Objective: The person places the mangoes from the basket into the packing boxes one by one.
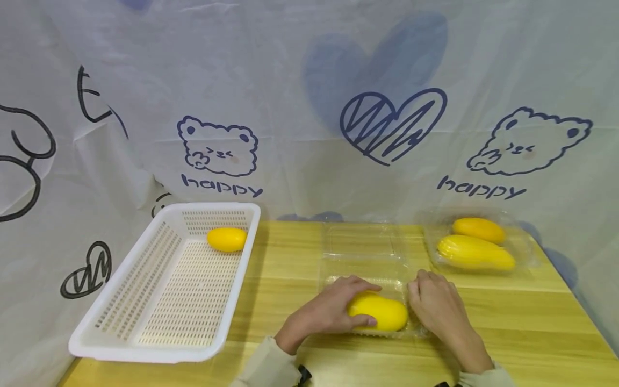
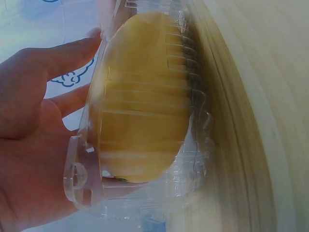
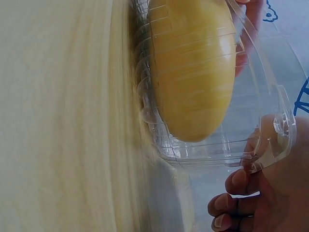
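Note:
A smooth yellow mango (image 1: 387, 313) lies in the near half of a clear plastic clamshell box (image 1: 360, 241), whose lid stands folded open toward the back. My left hand (image 1: 333, 307) holds the mango's left end, thumb on the near side and fingers over the far side. Through the box wall, the left wrist view shows the mango (image 2: 145, 101) lying lengthwise. At the right side of the box, my right hand (image 1: 440, 301) pinches the rim between thumb and curled fingers. The right wrist view shows that hand (image 3: 275, 179) at the tabbed corner.
A white perforated basket (image 1: 217, 352) stands on the left, with one mango (image 1: 226, 239) in its far right corner. At the back right, another clear box (image 1: 524, 252) contains two mangoes (image 1: 476, 252). A printed cloth (image 1: 290, 107) hangs behind the wooden table (image 1: 541, 322).

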`<action>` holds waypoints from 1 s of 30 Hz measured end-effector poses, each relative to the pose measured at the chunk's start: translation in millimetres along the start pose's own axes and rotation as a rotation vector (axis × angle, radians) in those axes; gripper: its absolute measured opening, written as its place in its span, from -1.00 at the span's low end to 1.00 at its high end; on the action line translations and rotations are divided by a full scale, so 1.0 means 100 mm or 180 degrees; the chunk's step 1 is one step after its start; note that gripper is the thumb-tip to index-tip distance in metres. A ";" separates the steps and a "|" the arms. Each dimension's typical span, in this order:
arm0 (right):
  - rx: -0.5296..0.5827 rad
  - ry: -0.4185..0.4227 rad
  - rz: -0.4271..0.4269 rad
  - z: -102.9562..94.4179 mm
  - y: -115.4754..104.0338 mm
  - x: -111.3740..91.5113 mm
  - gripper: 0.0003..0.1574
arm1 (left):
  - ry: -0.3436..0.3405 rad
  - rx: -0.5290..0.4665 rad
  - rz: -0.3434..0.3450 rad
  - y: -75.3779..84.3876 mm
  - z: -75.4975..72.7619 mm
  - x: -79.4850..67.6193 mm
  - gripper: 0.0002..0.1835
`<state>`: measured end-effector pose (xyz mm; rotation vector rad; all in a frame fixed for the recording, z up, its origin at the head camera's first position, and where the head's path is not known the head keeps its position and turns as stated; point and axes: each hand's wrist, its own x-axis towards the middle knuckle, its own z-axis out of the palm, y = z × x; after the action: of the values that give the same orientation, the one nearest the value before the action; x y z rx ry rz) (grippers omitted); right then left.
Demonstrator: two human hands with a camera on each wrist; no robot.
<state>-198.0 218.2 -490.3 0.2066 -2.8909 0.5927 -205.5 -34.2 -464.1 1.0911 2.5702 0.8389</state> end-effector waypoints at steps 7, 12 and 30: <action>0.0008 0.0094 -0.0029 -0.01 0.05 -0.02 -0.65 | -0.0024 -0.0022 0.0064 0.03 -0.02 0.04 -0.44; 0.0053 0.0124 -0.0061 -0.01 0.03 -0.01 -0.63 | 0.0061 -0.0192 0.0000 0.05 -0.14 -0.01 -0.49; 0.0071 0.0052 -0.0057 -0.04 -0.01 -0.01 -0.66 | 0.1257 -0.0040 0.0380 0.54 -0.92 -0.43 -0.61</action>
<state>-196.3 219.1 -486.6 0.2295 -2.8649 0.6211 -181.3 -73.4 -358.3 1.1863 2.8262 1.2051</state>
